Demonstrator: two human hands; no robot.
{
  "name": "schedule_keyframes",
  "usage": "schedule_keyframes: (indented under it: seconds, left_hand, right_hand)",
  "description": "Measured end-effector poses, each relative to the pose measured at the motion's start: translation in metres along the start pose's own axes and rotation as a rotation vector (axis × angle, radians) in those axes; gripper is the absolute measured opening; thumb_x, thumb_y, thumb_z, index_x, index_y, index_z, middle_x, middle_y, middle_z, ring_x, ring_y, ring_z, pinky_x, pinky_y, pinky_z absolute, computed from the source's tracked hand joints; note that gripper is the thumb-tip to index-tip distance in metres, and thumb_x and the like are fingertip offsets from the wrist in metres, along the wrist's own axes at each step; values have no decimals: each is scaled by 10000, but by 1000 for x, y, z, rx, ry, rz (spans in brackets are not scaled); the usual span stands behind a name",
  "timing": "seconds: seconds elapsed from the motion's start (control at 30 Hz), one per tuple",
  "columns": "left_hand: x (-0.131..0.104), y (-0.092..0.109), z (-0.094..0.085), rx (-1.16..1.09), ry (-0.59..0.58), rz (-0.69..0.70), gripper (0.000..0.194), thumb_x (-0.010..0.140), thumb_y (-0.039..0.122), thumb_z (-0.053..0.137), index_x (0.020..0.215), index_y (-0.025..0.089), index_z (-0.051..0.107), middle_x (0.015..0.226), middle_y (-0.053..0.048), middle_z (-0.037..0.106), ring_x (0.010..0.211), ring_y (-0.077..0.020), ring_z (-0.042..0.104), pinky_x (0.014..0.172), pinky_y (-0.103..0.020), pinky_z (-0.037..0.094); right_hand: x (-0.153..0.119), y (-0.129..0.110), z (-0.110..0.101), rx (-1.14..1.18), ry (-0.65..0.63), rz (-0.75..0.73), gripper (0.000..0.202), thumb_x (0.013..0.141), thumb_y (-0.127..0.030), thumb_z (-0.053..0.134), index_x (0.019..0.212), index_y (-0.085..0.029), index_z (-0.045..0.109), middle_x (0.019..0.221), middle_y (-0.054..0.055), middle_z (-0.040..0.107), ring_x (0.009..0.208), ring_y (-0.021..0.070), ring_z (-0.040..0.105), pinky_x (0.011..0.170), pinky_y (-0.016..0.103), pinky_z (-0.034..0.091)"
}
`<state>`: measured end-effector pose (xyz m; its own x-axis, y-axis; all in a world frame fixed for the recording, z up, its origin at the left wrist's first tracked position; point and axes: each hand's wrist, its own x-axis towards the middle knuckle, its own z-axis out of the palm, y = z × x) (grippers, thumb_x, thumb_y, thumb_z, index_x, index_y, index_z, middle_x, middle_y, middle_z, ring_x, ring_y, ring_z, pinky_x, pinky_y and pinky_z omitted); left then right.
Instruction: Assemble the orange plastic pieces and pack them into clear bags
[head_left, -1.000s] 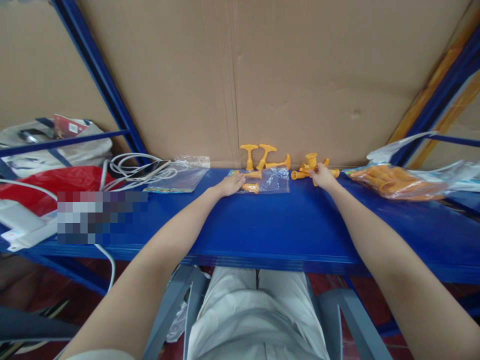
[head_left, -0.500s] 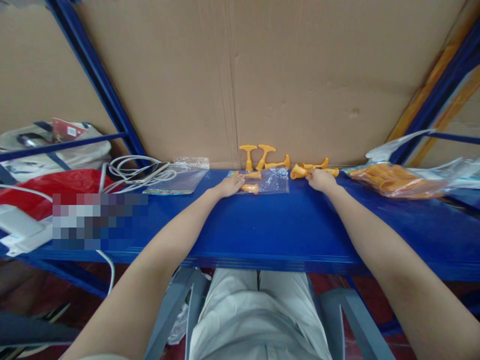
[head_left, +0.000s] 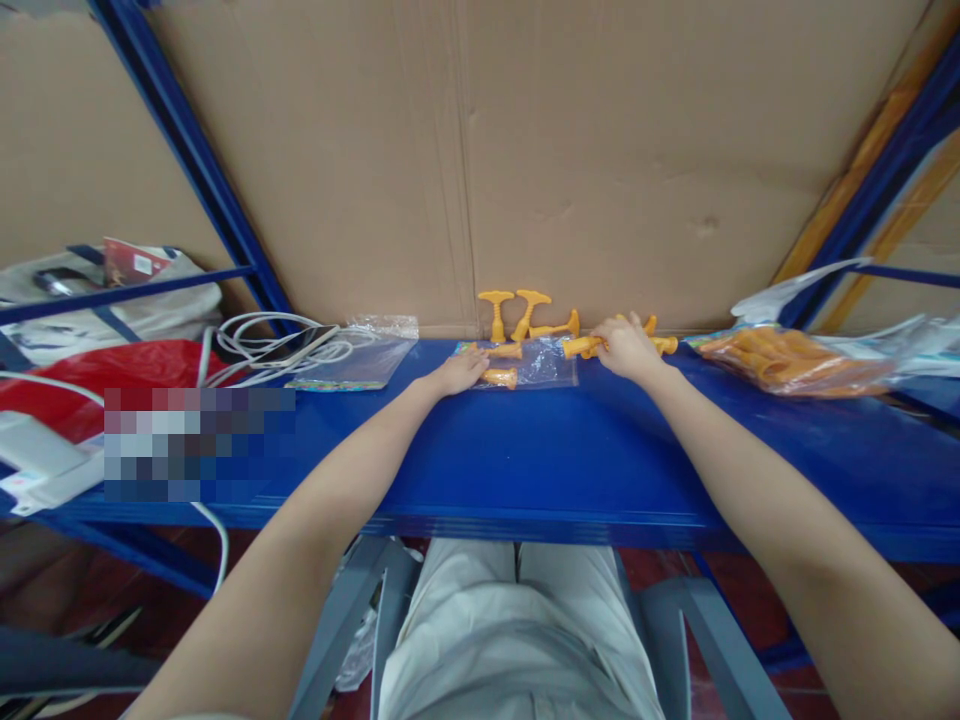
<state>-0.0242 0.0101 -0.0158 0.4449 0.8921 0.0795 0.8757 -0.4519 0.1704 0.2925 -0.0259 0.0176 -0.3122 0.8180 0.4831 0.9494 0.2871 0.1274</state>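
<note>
My left hand (head_left: pixel 463 370) rests on the left end of a clear plastic bag (head_left: pixel 546 370), its fingers closed over the bag's edge. Two yellow plastic pieces with flared ends, an upper one (head_left: pixel 505 351) and a lower one (head_left: pixel 499 377), lie at the bag beside my fingers. Between the fingers of my right hand (head_left: pixel 631 348) is a yellow flared tube (head_left: pixel 576 347), its wide end pointing left over the bag's right end. More yellow pieces (head_left: pixel 666 345) lie behind and under that hand, partly hidden. Yellow T-handled pieces (head_left: pixel 529 312) sit against the cardboard.
A filled bag of yellow parts (head_left: pixel 795 362) lies at right on the blue table (head_left: pixel 540 460). At left are a flat clear bag (head_left: pixel 360 362), coiled white cables (head_left: pixel 262 340), a red bag (head_left: pixel 142 370) and a power strip (head_left: pixel 52 460). Cardboard (head_left: pixel 600 180) closes the back.
My right hand has lifted a yellow flared tube from the pile and moved slightly left and up, toward the clear bag. My left hand stays where it was.
</note>
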Motion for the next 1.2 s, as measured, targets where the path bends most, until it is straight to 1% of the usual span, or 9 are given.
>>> schedule_keyframes:
  seconds: [0.13, 0.27, 0.4, 0.5, 0.63, 0.8, 0.93, 1.07, 1.2]
  left_hand:
    - [-2, 1, -1, 4, 3, 5, 681, 958, 436, 115, 1498, 125, 390, 1585, -52, 316, 1503, -179, 196, 1219, -323, 144]
    - [-2, 2, -2, 3, -3, 7, 686, 960, 441, 119, 1500, 115, 387, 1586, -58, 315, 1504, -171, 194, 1220, -313, 140]
    - [-2, 1, -3, -11, -13, -6, 681, 958, 475, 153, 1505, 143, 385, 1590, -51, 308, 1501, -171, 205, 1221, -315, 140]
    - [-3, 2, -5, -30, -31, 15, 650, 943, 461, 218, 1508, 185, 386, 1589, -28, 315, 1503, -178, 203, 1226, -337, 138]
    - [-7, 9, -9, -39, -42, 22, 622, 900, 403, 322, 1509, 294, 374, 1590, 25, 318, 1497, -217, 231, 1226, -448, 143]
    - [-8, 26, -10, -3, 46, 58, 626, 899, 300, 264, 1504, 199, 391, 1595, 3, 320, 1494, -193, 239, 1233, -386, 140]
    - [-7, 33, -5, -19, 72, 54, 639, 952, 386, 171, 1509, 146, 373, 1587, -30, 338, 1491, -175, 245, 1230, -323, 140]
    - [-8, 33, 0, -32, 10, 33, 645, 963, 428, 153, 1503, 166, 390, 1576, -26, 348, 1495, -191, 230, 1230, -347, 144]
    - [-8, 31, 0, -21, 6, 39, 651, 965, 451, 138, 1517, 193, 368, 1582, -11, 333, 1498, -190, 220, 1229, -350, 139]
  right_hand:
    - [-2, -20, -7, 25, -153, -84, 365, 836, -125, 444, 1066, -185, 720, 1121, 112, 716, 1113, 276, 605, 1102, 555, 277]
    - [-3, -33, -11, 62, -239, -108, 363, 867, -163, 485, 1148, -182, 714, 1169, 109, 714, 1124, 254, 627, 1051, 412, 386]
    - [-3, -39, -11, 96, -238, -80, 327, 897, -229, 508, 1145, -202, 720, 1197, 84, 713, 1120, 233, 643, 930, 305, 468]
    - [-4, -44, -12, 74, -218, -60, 319, 899, -234, 515, 1136, -204, 726, 1202, 93, 710, 1105, 247, 653, 918, 315, 473]
    - [-6, -53, -14, 68, -217, -92, 301, 903, -240, 520, 1094, -179, 744, 1163, 129, 718, 1105, 285, 653, 923, 362, 472]
    - [-4, -61, -1, 298, -196, -138, 285, 871, -203, 556, 1070, -159, 755, 1093, 113, 744, 1046, 255, 680, 893, 319, 494]
    - [0, -59, 10, 507, -159, -198, 297, 821, -165, 594, 1064, -186, 763, 1112, 73, 746, 1046, 230, 681, 914, 314, 503]
    - [1, -52, 11, 469, -120, -136, 228, 799, -167, 618, 960, -178, 778, 1033, 74, 753, 963, 217, 690, 879, 305, 514]
    - [0, -48, 7, 411, -200, -173, 147, 792, -180, 638, 861, -164, 767, 920, 65, 754, 877, 203, 691, 832, 287, 518]
